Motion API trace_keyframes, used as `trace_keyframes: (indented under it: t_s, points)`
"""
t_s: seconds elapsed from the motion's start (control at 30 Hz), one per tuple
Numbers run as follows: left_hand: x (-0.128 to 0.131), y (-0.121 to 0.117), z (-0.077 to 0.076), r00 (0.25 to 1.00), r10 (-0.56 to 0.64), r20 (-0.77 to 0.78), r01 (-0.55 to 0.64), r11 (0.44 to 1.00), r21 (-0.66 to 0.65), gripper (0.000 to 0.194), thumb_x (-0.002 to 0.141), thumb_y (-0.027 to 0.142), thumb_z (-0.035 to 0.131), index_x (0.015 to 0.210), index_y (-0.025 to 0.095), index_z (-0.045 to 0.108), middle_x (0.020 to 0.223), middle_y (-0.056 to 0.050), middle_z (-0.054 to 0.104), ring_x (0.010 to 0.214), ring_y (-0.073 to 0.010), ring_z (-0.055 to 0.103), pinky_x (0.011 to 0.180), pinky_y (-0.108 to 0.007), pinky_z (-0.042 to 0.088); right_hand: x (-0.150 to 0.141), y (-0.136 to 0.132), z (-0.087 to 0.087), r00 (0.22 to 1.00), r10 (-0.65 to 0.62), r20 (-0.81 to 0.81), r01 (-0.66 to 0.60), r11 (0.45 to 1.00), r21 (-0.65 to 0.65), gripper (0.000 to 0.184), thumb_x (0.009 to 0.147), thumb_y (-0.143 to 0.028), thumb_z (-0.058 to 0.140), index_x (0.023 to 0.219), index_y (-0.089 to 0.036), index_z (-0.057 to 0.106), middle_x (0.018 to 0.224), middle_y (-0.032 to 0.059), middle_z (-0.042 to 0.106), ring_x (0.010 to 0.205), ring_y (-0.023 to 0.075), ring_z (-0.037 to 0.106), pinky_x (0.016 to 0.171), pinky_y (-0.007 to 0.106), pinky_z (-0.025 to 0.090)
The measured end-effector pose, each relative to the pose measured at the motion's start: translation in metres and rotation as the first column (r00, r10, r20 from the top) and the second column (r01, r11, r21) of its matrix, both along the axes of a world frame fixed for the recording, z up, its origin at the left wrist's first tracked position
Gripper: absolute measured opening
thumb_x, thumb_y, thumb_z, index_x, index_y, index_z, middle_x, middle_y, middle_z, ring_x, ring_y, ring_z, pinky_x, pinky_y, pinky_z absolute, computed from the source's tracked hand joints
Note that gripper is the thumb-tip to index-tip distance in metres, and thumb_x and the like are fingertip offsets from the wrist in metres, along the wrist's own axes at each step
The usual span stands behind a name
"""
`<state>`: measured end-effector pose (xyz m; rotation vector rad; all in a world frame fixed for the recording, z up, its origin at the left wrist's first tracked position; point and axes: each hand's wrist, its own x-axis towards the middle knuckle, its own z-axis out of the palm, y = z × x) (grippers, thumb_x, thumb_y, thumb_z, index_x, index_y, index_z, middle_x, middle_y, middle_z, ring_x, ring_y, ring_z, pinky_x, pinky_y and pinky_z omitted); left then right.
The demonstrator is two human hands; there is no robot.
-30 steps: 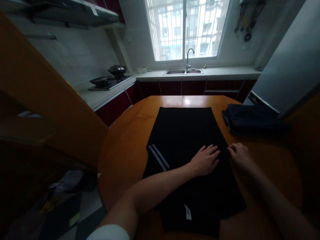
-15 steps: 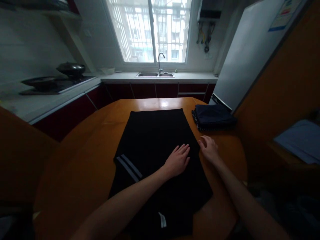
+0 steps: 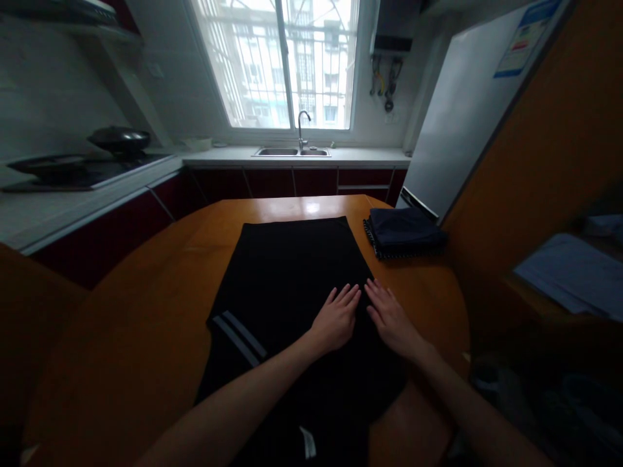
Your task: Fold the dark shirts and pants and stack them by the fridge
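Note:
A black garment (image 3: 287, 285) with two white stripes on its left side lies spread flat on a round orange wooden table (image 3: 160, 292). My left hand (image 3: 337, 319) rests palm down on the cloth near its right side, fingers stretched out. Right beside it, my right hand (image 3: 389, 318) also lies flat and open on the garment's right edge, the fingertips of both hands almost touching. Neither hand holds anything.
A folded dark blue garment (image 3: 403, 232) sits at the table's far right. Behind the table run a counter with a sink (image 3: 291, 152), a window, and a stove with pans (image 3: 92, 159) at the left. A white fridge (image 3: 457, 123) stands at the right.
My right hand has come from the bare table onto the garment's right edge and flattened next to my left hand. The view has swung to the right.

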<state>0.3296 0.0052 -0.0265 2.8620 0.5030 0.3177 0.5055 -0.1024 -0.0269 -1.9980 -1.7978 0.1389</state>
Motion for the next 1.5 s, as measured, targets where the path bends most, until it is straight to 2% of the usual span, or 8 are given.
trace_keyframes:
  t_s: [0.4, 0.6, 0.8, 1.03, 1.17, 1.3, 1.43, 1.5]
  points:
    - [0.001, 0.002, 0.0, 1.0, 0.003, 0.015, -0.002, 1.0, -0.019, 0.058, 0.096, 0.018, 0.037, 0.154, 0.017, 0.034, 0.163, -0.009, 0.028, 0.151, -0.0257, 0.022, 0.122, -0.05, 0.019, -0.039, -0.103, 0.015, 0.977, 0.211, -0.014, -0.207, 0.943, -0.261, 0.075, 0.096, -0.035, 0.05, 0.16, -0.027, 0.012, 0.166, 0.0025, 0.009, 0.154, 0.0223, 0.009, 0.125, 0.052, 0.008]
    - [0.0, 0.001, 0.001, 1.0, 0.005, 0.022, -0.004, 0.999, -0.052, 0.059, 0.096, 0.017, 0.038, 0.154, 0.017, 0.034, 0.163, -0.009, 0.028, 0.152, -0.0258, 0.021, 0.122, -0.052, 0.018, -0.037, -0.137, 0.023, 0.938, 0.296, -0.179, -0.335, 0.905, -0.263, 0.07, 0.098, -0.039, 0.053, 0.159, -0.031, 0.019, 0.163, 0.0043, 0.024, 0.152, 0.0268, 0.018, 0.123, 0.058, 0.008]
    - [0.002, 0.005, 0.003, 0.991, 0.055, 0.124, -0.026, 0.975, -0.22, 0.057, 0.094, 0.011, 0.038, 0.15, 0.021, 0.043, 0.158, -0.006, 0.039, 0.149, -0.0215, 0.031, 0.123, -0.049, 0.022, -0.02, -0.115, 0.021, 0.954, 0.226, -0.199, -0.245, 0.967, -0.075, 0.054, 0.105, -0.038, 0.037, 0.157, -0.029, 0.029, 0.162, 0.0038, 0.03, 0.152, 0.0222, 0.019, 0.124, 0.054, 0.015]
    - [0.003, 0.012, 0.001, 0.941, 0.218, 0.259, -0.082, 0.888, -0.453, 0.056, 0.091, 0.002, 0.034, 0.138, 0.02, 0.058, 0.145, -0.007, 0.056, 0.14, -0.0176, 0.046, 0.121, -0.046, 0.031, -0.035, -0.06, 0.023, 0.974, 0.202, -0.101, -0.219, 0.954, -0.203, 0.066, 0.1, -0.043, 0.047, 0.158, -0.024, 0.022, 0.166, 0.0037, 0.017, 0.154, 0.0213, 0.01, 0.126, 0.05, 0.009]
    - [0.001, 0.01, -0.003, 0.948, 0.17, 0.268, -0.041, 0.904, -0.426, 0.064, 0.085, -0.004, 0.034, 0.141, 0.02, 0.055, 0.148, -0.006, 0.053, 0.141, -0.018, 0.044, 0.122, -0.048, 0.03, -0.042, -0.071, 0.034, 0.951, 0.274, -0.145, -0.304, 0.912, -0.276, 0.077, 0.096, -0.039, 0.056, 0.159, -0.027, 0.015, 0.166, 0.0023, 0.014, 0.154, 0.0235, 0.006, 0.125, 0.054, 0.0]
    - [0.004, 0.014, -0.007, 0.894, 0.264, 0.363, -0.045, 0.858, -0.511, 0.066, 0.083, -0.004, 0.033, 0.143, 0.018, 0.052, 0.145, -0.007, 0.056, 0.137, -0.0177, 0.05, 0.119, -0.046, 0.036, -0.035, -0.089, 0.047, 0.896, 0.326, -0.3, -0.404, 0.879, -0.252, 0.055, 0.102, -0.041, 0.045, 0.155, -0.032, 0.033, 0.161, 0.0018, 0.03, 0.151, 0.0231, 0.021, 0.125, 0.054, 0.009]
    - [0.008, 0.02, -0.003, 0.781, 0.459, 0.425, -0.074, 0.742, -0.666, 0.065, 0.082, -0.004, 0.033, 0.139, 0.016, 0.054, 0.139, -0.008, 0.061, 0.129, -0.0171, 0.058, 0.114, -0.042, 0.044, -0.015, -0.075, 0.037, 0.93, 0.095, -0.354, -0.11, 0.994, -0.023, 0.051, 0.105, -0.044, 0.031, 0.152, -0.027, 0.041, 0.158, 0.0064, 0.039, 0.148, 0.024, 0.03, 0.123, 0.056, 0.018]
    - [0.008, 0.02, 0.001, 0.755, 0.492, 0.434, -0.081, 0.726, -0.683, 0.063, 0.081, -0.005, 0.033, 0.136, 0.014, 0.056, 0.138, -0.009, 0.062, 0.128, -0.017, 0.058, 0.113, -0.04, 0.045, -0.009, -0.058, 0.028, 0.927, -0.057, -0.372, 0.084, 0.995, 0.056, 0.053, 0.105, -0.045, 0.029, 0.153, -0.025, 0.04, 0.158, 0.0076, 0.038, 0.149, 0.024, 0.029, 0.123, 0.055, 0.021]
